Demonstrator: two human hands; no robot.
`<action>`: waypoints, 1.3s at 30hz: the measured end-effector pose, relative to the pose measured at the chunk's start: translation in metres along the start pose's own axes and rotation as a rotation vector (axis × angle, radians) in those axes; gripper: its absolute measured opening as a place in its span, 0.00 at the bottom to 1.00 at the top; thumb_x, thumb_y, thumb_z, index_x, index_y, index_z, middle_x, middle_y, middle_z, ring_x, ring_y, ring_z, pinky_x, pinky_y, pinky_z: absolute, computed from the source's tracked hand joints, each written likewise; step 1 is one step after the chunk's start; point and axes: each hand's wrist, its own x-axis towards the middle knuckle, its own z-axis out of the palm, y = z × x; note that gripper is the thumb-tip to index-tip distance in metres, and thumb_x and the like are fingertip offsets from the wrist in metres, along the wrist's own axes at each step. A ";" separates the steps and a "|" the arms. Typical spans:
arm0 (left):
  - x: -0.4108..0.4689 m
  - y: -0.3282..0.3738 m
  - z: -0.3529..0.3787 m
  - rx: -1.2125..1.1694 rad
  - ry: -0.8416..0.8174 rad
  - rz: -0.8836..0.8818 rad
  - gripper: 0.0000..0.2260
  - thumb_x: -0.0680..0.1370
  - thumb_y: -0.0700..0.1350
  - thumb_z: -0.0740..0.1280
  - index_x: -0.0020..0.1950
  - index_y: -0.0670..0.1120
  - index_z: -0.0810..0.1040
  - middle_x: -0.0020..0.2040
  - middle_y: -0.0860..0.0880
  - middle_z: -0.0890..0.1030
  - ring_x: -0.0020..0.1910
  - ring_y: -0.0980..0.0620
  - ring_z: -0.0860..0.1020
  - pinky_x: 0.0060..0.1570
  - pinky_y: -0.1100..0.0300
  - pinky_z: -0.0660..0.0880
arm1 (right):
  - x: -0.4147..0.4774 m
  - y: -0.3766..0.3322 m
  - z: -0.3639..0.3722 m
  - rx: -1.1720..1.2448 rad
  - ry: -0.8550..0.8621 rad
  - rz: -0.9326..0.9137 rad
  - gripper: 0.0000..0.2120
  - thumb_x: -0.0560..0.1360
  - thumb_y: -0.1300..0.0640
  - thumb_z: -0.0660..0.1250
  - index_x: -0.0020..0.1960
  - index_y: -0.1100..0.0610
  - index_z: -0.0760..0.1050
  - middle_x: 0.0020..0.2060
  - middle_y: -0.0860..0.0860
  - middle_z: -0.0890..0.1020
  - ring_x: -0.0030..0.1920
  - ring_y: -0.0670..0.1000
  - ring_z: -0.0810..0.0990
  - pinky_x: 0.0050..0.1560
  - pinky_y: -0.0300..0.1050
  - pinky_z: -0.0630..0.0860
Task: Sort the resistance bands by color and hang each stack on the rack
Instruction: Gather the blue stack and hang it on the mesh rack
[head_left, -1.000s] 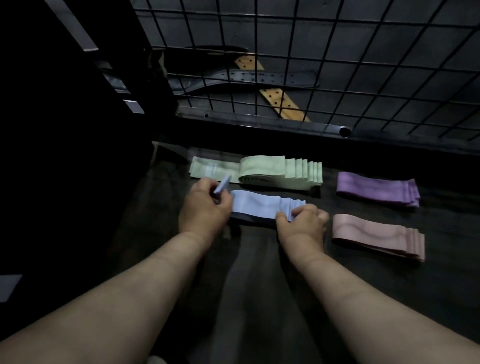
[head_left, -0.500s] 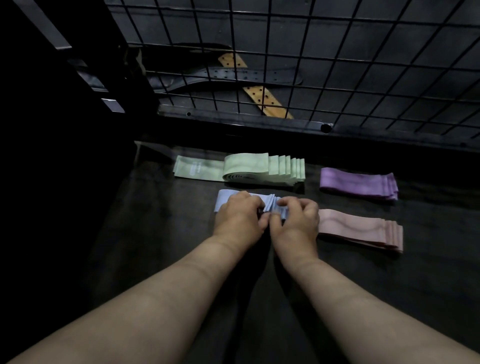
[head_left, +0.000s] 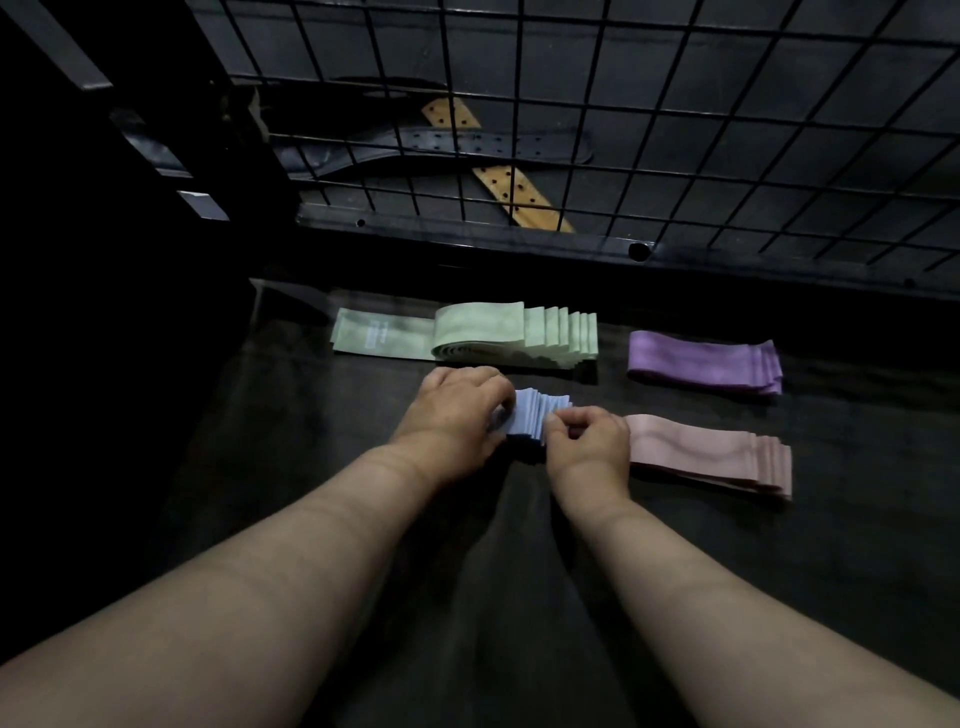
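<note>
left hand (head_left: 457, 410), right hand (head_left: 589, 444) — grips holding blue bands (head_left: 531, 415) | pink stack (head_left: 711, 452) beside | rack (head_left: 467, 236) behind

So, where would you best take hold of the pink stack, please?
Probably mid-length, pinching across the pink stack from its near edge: it lies flat, free on that side, and its right ends are stepped, so a grip there could miss some bands.

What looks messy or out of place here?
The green stack looks untidy: one band sticks out flat to the left and the top one bulges up in a loop. The purple stack and pink stack lie flat and even.
</note>
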 end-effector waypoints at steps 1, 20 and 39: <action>0.000 0.001 0.001 -0.022 0.021 0.012 0.09 0.77 0.51 0.68 0.57 0.54 0.76 0.62 0.57 0.75 0.65 0.53 0.71 0.67 0.56 0.57 | 0.001 0.001 0.001 0.021 0.004 0.016 0.07 0.76 0.59 0.69 0.40 0.52 0.75 0.54 0.57 0.79 0.50 0.53 0.80 0.63 0.47 0.75; 0.001 0.010 0.012 -0.273 0.012 -0.070 0.30 0.70 0.51 0.73 0.71 0.55 0.67 0.68 0.56 0.75 0.69 0.50 0.70 0.68 0.58 0.63 | 0.000 -0.001 0.011 -0.060 0.005 0.082 0.21 0.71 0.49 0.77 0.53 0.56 0.68 0.58 0.60 0.77 0.58 0.61 0.79 0.61 0.52 0.76; -0.030 -0.054 -0.017 -0.346 -0.149 -0.185 0.16 0.72 0.51 0.75 0.52 0.60 0.70 0.54 0.54 0.72 0.45 0.53 0.78 0.50 0.56 0.78 | -0.005 0.019 0.001 0.104 -0.186 0.027 0.26 0.55 0.47 0.71 0.53 0.44 0.73 0.57 0.51 0.75 0.52 0.52 0.80 0.58 0.54 0.81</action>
